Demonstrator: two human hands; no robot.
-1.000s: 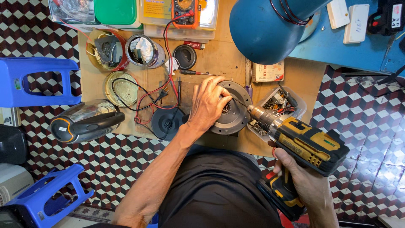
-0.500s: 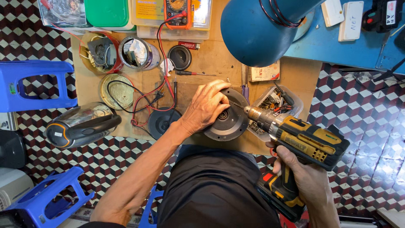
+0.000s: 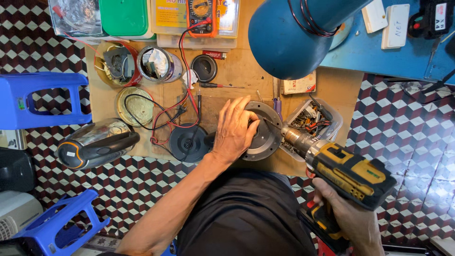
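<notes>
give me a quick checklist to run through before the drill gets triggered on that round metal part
1. Left hand flat on the round metal part, steadying it: ok.
2. Right hand wrapped around the grip of the yellow drill: ok.
3. Bit tip seated in a screw: cannot tell, the fingers hide it.
4. Fingers well away from the bit: not ok, they lie right beside it.
5. Red and black meter leads off the part: ok.
6. Part resting flat on the wooden board: ok.
</notes>
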